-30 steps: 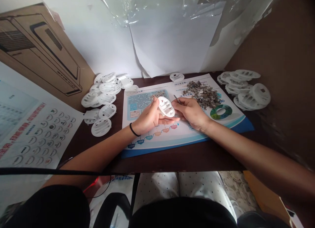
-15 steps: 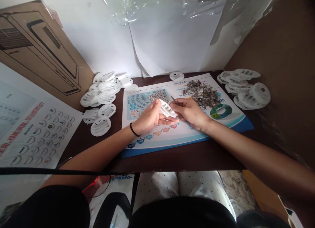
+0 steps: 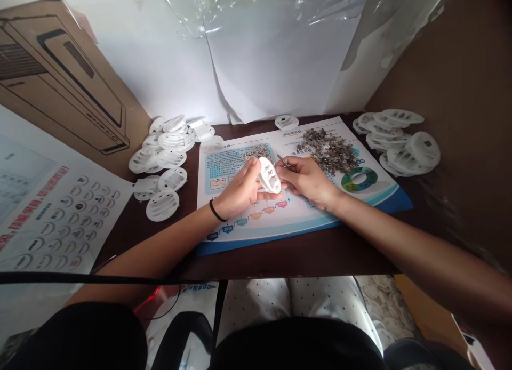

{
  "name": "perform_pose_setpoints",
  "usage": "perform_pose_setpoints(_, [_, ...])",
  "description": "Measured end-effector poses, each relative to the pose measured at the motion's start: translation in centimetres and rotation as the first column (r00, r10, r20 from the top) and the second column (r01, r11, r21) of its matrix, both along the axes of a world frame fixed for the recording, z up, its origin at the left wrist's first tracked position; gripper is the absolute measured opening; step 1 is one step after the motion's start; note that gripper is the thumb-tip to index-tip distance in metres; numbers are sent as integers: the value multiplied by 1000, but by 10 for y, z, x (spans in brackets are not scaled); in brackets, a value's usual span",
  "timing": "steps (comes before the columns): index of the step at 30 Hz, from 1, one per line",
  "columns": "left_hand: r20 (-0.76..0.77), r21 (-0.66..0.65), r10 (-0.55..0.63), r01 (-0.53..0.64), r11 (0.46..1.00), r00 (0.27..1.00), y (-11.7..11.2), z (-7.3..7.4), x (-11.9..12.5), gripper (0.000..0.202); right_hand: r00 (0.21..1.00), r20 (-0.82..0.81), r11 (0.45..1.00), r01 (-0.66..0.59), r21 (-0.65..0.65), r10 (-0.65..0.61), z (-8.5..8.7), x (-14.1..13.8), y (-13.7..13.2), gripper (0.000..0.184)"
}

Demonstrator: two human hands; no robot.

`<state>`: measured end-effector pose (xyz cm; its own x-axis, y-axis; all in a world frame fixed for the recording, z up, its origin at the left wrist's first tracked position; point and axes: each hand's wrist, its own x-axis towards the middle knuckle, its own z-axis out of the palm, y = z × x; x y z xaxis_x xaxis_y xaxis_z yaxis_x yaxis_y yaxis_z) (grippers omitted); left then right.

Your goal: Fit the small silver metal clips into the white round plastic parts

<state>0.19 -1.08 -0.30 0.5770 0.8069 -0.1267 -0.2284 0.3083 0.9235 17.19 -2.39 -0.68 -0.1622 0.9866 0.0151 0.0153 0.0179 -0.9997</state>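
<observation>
My left hand (image 3: 244,188) grips a white round plastic part (image 3: 270,176) by its edge, tilted so its slotted side faces me. Small metal pieces appear to sit in the slots. Close by on the right, my right hand (image 3: 306,182) is closed on a thin dark metal tool (image 3: 283,161), perhaps tweezers; its tip points up and left. The right fingers are beside the part's lower right edge; whether they touch it I cannot tell. Beyond the hands lie a heap of small metal pieces (image 3: 330,150) and a smaller pile of tiny bits (image 3: 256,152) on a printed sheet (image 3: 248,236).
Several white round parts (image 3: 172,159) are piled at the left, and more white parts (image 3: 400,141) at the right. One white part (image 3: 287,122) lies at the back. A cardboard box (image 3: 68,77) stands left; a brown panel (image 3: 452,93) bounds the right.
My left hand has turned the white part more upright, so its slotted face shows more. The right hand, still with the tool, has shifted very little.
</observation>
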Motion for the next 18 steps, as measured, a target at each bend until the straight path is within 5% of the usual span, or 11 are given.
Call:
perform_pose_setpoints(6, [-47,14,-48,48,999,998,6,-1,-2,66,999,-36,997,-38,-61,35,1,1,0,34])
perform_pose_setpoints(10, [-83,176,32,-17,984,996,6,-5,-4,72,969,-214,968,-166,-189,124,6,5,1,38])
perform_pose_setpoints(14, [10,455,141,-130,881,990,-3,-2,-3,70,893,-408,922,-304,-238,189,9,1,-1,40])
perform_pose_setpoints(18, [-60,621,209,-128,773,976,-13,5,-3,73,900,-392,925,-299,-236,190,8,-9,-7,36])
